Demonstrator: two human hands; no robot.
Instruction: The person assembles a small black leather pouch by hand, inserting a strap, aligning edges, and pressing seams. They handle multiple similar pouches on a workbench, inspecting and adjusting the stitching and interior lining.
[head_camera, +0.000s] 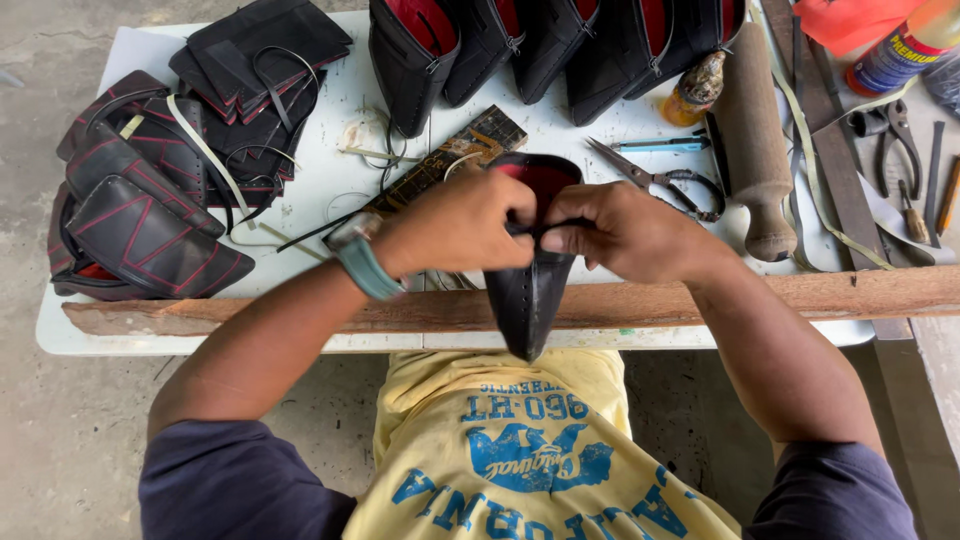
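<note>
- black leather pouch, tapered to a point below and lined in red (530, 290), is held upright at the near edge of the white tabletop (330, 150), its tip hanging down past the rough wooden plank (700, 300) that lies along that edge.
- left hand (462, 222) is closed over the pouch's upper left rim, fingers curled tight and pinching the leather.
- right hand (622, 232) is closed on the upper right rim, thumb and fingertips meeting the left at the mouth.
- by its look the pouch is light and fairly stiff, holding its shape yet giving at the rim; the punched seam edges and the rim seem the surest places to grip, while the smooth faces may slip.
- just behind the hands lie steel scissors with black handles (660, 178) and a blue utility knife (660, 146).
- further right stands a turned wooden mallet (755, 140).
- along the far edge stands a row of finished black pouches with red lining (540, 50); stacked black stitched leather pieces (150, 200) sit at the left.
</note>
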